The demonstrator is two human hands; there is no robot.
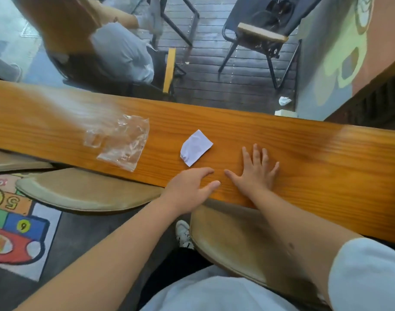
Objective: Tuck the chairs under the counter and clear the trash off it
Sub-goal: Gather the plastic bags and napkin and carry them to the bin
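Note:
A long orange wooden counter [281, 140] runs across the view. On it lie a crumpled white paper scrap [195, 147] and, further left, a clear plastic bag [122, 142]. My left hand [191, 186] rests at the counter's near edge, fingers apart, just below the paper and holding nothing. My right hand [258, 169] lies flat on the wood with fingers spread, to the right of the paper. Two tan chair seats sit partly under the near edge: one at the left [84, 194] and one below my arms [236, 243].
Beyond a glass pane behind the counter, a seated person [115, 46] and a black folding chair [261, 34] stand on dark decking, with white litter [284, 101] on the ground. A colourful numbered floor mat [15, 225] lies at lower left. My shoe [183, 234] shows between the seats.

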